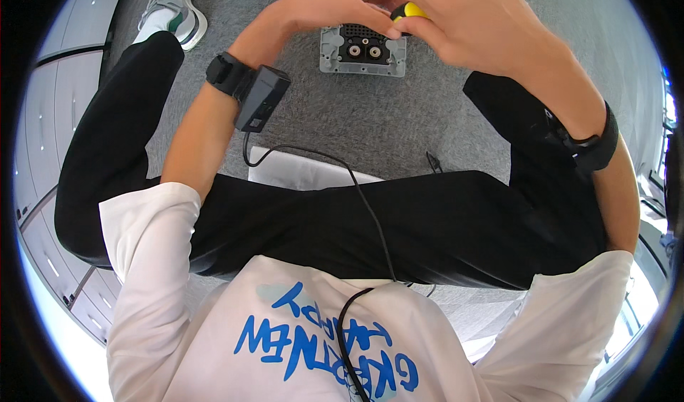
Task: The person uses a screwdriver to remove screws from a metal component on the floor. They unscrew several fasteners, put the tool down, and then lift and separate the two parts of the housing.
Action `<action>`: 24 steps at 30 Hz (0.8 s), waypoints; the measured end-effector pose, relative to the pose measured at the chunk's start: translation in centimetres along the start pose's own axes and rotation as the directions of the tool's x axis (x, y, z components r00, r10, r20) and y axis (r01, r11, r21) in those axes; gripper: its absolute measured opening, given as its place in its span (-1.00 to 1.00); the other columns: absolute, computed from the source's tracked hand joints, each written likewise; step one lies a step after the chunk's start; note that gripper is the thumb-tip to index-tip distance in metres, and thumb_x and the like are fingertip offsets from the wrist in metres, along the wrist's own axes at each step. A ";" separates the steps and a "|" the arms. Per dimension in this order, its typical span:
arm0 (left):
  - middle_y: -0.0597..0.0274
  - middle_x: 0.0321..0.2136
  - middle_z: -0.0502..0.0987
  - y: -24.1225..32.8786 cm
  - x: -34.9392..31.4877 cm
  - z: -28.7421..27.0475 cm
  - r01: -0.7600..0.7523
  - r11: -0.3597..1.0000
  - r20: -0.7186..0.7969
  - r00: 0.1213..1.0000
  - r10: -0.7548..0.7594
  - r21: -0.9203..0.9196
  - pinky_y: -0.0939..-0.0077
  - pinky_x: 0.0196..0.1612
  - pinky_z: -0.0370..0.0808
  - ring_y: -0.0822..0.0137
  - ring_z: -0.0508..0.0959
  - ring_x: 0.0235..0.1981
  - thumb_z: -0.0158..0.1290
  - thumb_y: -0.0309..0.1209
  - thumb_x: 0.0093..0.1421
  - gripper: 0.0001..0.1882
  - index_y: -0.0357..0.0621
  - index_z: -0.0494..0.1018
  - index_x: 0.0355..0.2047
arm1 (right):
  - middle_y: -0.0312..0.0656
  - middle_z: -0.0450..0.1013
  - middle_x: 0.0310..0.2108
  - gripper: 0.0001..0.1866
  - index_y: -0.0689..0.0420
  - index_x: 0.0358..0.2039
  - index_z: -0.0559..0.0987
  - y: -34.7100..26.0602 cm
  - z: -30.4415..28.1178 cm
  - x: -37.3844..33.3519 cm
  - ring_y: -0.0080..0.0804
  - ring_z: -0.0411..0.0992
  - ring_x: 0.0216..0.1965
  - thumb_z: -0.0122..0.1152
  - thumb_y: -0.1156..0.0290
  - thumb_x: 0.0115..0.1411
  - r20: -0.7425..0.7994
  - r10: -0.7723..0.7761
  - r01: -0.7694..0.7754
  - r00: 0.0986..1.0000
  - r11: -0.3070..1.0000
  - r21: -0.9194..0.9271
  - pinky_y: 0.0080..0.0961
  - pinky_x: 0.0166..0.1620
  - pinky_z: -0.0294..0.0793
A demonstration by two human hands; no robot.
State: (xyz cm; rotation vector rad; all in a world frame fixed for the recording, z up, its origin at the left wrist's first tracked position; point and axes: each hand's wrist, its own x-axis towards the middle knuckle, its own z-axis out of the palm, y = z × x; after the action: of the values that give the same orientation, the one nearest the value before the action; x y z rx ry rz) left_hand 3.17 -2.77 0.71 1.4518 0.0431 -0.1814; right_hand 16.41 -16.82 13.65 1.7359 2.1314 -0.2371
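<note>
My right hand is closed around a yellow and black handle, which looks like a screwdriver's. The tool's far end is hidden by my fingers. My left hand meets the right one at the top of the view, its fingers bent in close to the handle; what they pinch, if anything, is hidden. Just below both hands, a grey metal housing lies on the carpet. Its black centre panel has two round sockets side by side and a small screw between them. The housing's upper part is covered by my hands.
Grey carpet lies between my black-trousered legs. A white flat sheet or box sits near my lap. From the dark device on my left wrist, a black cable crosses my lap. White cabinets stand at left.
</note>
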 end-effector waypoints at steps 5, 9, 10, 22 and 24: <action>0.29 -0.03 0.56 -1.6 0.3 -1.1 -0.150 0.974 0.092 0.982 0.168 -0.170 0.49 0.11 0.48 0.47 0.53 -0.02 0.30 -0.59 0.13 -0.45 -0.19 0.42 0.14 | -0.05 0.52 -0.67 -0.45 0.22 -0.34 0.67 -0.1 1.0 0.7 -0.11 0.51 -0.66 0.06 -0.08 0.33 -0.062 0.061 -0.064 0.996 0.996 -0.060 -0.27 -0.55 0.49; 0.27 0.01 0.53 -1.5 0.3 -1.4 -0.165 0.986 0.077 0.983 0.166 -0.017 0.48 0.12 0.48 0.46 0.52 -0.02 0.28 -0.59 0.15 -0.42 -0.18 0.39 0.19 | -0.06 0.55 -0.64 -0.39 0.24 -0.36 0.67 -0.7 0.1 1.0 -0.13 0.53 -0.64 0.03 -0.13 0.35 0.002 0.119 -0.118 0.993 0.990 -0.080 -0.25 -0.53 0.52; 0.28 -0.01 0.54 -0.9 0.1 -0.9 -0.132 0.990 0.049 0.990 0.134 -0.051 0.48 0.11 0.49 0.46 0.53 -0.02 0.27 -0.60 0.16 -0.44 -0.20 0.40 0.18 | -0.06 0.55 -0.64 -0.39 0.24 -0.36 0.67 -0.9 -0.3 0.6 -0.13 0.53 -0.64 0.03 -0.13 0.35 0.004 0.118 -0.117 0.993 0.990 -0.082 -0.25 -0.53 0.52; 0.30 -0.04 0.60 -0.8 -0.5 -2.3 -0.075 0.996 0.060 0.995 0.077 -0.037 0.53 0.08 0.49 0.47 0.55 -0.04 0.23 -0.58 0.22 -0.49 -0.27 0.45 0.19 | 0.00 0.52 -0.36 -0.64 0.28 -0.08 0.44 1.0 1.6 -0.2 -0.03 0.56 -0.28 0.21 0.28 0.25 -0.293 -0.187 0.255 0.938 0.942 0.216 -0.23 -0.24 0.54; 0.30 -0.05 0.61 -0.7 -0.4 -2.1 -0.050 0.999 0.040 0.998 0.051 -0.020 0.54 0.08 0.49 0.47 0.55 -0.03 0.22 -0.56 0.24 -0.51 -0.27 0.45 0.19 | -0.04 0.53 -0.52 -0.68 0.27 -0.25 0.53 0.3 0.6 -0.4 -0.05 0.56 -0.47 0.21 0.22 0.24 -0.227 -0.124 0.140 0.966 0.989 0.055 -0.19 -0.40 0.51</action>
State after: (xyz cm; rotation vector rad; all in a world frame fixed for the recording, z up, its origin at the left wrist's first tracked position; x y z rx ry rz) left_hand 2.79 -0.73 -0.20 1.4285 -0.0244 -0.1686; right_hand 16.84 -17.33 13.24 1.7318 2.4316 -0.1607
